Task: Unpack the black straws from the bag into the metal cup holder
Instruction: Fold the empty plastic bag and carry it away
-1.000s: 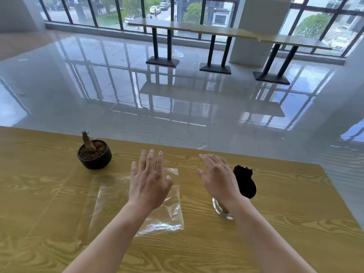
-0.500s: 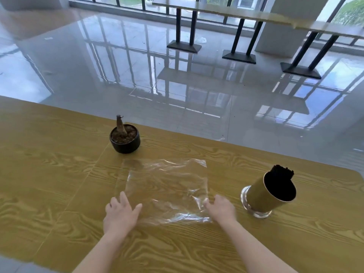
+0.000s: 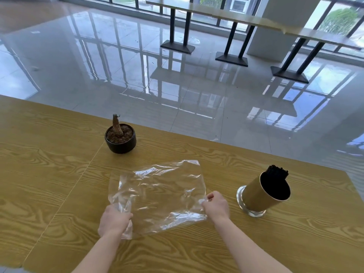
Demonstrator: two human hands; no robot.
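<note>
A clear plastic bag (image 3: 161,192) lies crumpled on the wooden table (image 3: 49,174), with nothing visible inside it. My left hand (image 3: 114,221) grips its near left corner, fingers curled round the film. My right hand (image 3: 216,205) pinches its near right corner. To the right stands the gold metal cup holder (image 3: 262,194) on a shiny base. A bundle of black straws (image 3: 276,172) stands inside it, tips poking above the far rim.
A small black pot (image 3: 120,141) with soil and a bare stub stands behind the bag to the left. The table's far edge runs just beyond the pot and cup. Past it lies glossy tiled floor with long tables on black legs.
Both hands came down from above the bag to its near edge and have taken hold of its two near corners. The bag's near edge now looks lifted and crumpled.
</note>
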